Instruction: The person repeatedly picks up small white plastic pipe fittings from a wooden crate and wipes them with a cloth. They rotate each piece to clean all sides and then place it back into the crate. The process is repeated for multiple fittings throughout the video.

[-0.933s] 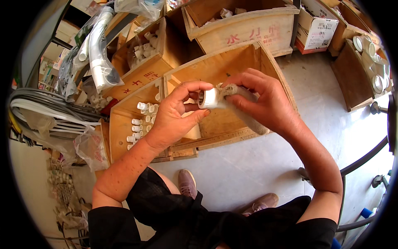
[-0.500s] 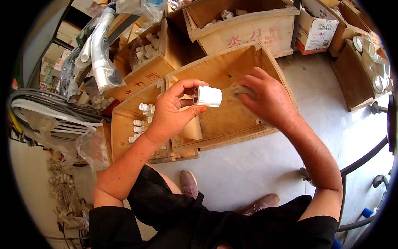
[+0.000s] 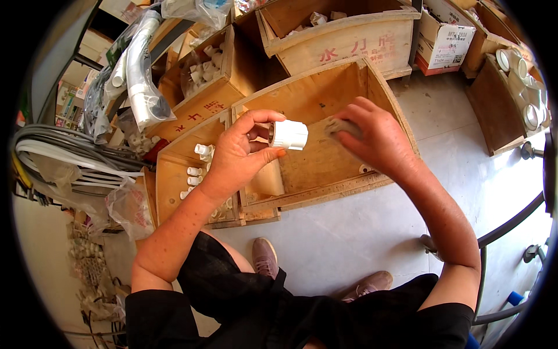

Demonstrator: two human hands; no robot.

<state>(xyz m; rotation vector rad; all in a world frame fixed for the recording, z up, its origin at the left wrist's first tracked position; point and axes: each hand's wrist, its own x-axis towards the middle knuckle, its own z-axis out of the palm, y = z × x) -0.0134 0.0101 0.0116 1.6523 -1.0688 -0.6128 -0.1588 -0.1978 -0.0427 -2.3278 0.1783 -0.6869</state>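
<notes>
My left hand (image 3: pixel 241 150) grips a white plastic pipe fitting (image 3: pixel 290 135) by its ribbed, wider end, between thumb and fingers. That open end faces left and shows a metal-coloured lining. To its right, my right hand (image 3: pixel 372 135) is closed around a small grey-beige, cloth-like wad (image 3: pixel 343 126), blurred and mostly hidden by the fingers. A gap separates the wad from the fitting. Both hands hang over a wooden box (image 3: pixel 325 174). Several small white fittings (image 3: pixel 195 171) stand in its left compartment, partly behind my left forearm.
Other wooden boxes (image 3: pixel 363 49) with white fittings stand beyond. Bagged white pipes (image 3: pixel 139 87) and coiled hoses (image 3: pixel 70 145) are at the left. A white carton (image 3: pixel 453 43) and a box of wide white fittings (image 3: pixel 494 99) stand at the right. Dark metal tubing (image 3: pixel 511 224) curves beside my right arm.
My left hand and the pipe fitting have shifted slightly left. My right hand, still closed on the wad, has moved only a little.
</notes>
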